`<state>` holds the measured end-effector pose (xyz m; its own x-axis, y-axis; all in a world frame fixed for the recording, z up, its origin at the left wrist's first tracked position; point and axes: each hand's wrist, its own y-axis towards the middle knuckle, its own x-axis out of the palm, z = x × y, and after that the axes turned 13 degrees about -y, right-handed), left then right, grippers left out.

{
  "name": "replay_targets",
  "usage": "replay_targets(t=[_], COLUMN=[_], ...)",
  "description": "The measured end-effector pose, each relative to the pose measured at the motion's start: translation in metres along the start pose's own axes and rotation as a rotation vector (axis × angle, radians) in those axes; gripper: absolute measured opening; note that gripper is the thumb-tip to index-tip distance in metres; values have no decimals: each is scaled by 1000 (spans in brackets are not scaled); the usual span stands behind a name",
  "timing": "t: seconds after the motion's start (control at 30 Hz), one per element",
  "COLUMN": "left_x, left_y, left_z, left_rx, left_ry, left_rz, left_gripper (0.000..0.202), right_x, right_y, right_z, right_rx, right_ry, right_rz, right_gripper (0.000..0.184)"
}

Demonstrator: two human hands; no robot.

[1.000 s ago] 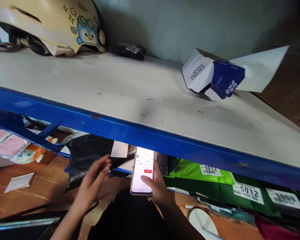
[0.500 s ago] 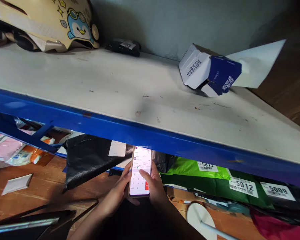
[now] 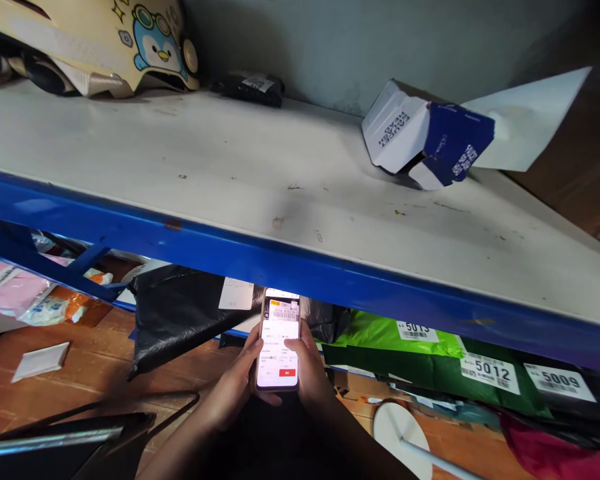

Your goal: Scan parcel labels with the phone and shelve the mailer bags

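A lit smartphone (image 3: pixel 278 347) is held upright between both hands, just below the blue front edge of the shelf. My left hand (image 3: pixel 243 367) wraps its left side, with some fingers hidden behind the phone. On the right side, my right hand (image 3: pixel 310 363) grips it, the thumb resting at the screen's edge. The screen shows a barcode label picture at the top, lines of small text and a red button near the bottom. Behind the phone lies a black plastic parcel (image 3: pixel 180 313) with a white label.
On the white shelf (image 3: pixel 230 173) stand a cream helmet (image 3: pixel 90 40), a small black packet (image 3: pixel 250 88) and an opened blue-and-white box (image 3: pixel 425 137). Numbered green parcels (image 3: pixel 410 360) lie on the lower shelf at right. A white round disc on a pole (image 3: pixel 400 433) stands on the floor.
The phone's number keypad has gone; a barcode picture and a form with a red button now show. My right thumb has moved from mid-screen to the right edge.
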<state>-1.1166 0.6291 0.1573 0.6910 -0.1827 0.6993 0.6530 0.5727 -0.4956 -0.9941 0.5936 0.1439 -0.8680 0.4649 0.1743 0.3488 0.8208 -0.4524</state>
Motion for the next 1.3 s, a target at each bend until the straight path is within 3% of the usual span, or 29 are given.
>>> replay_targets(t=[0.6,0.9,1.03,1.3], left_x=[-5,0,3,-6], left_y=[-3,-7,-10,-12], left_z=[-1,0,0,-5], left_rx=[19,15,-3,19], left_ry=[49,6,-8,-59], left_rz=[-30,-43,-34,-126], left_gripper=[62,63,67,69], right_x=[-6,-7,-9,-10], right_y=[-6,-8,-9,-14], right_z=[2,-1,-2,-8], right_rx=[-224,-52,-89,-172], right_ry=[-213,-133,-208,-286], right_rz=[-205,-161,-181,-204], right_gripper=[56,48,50,55])
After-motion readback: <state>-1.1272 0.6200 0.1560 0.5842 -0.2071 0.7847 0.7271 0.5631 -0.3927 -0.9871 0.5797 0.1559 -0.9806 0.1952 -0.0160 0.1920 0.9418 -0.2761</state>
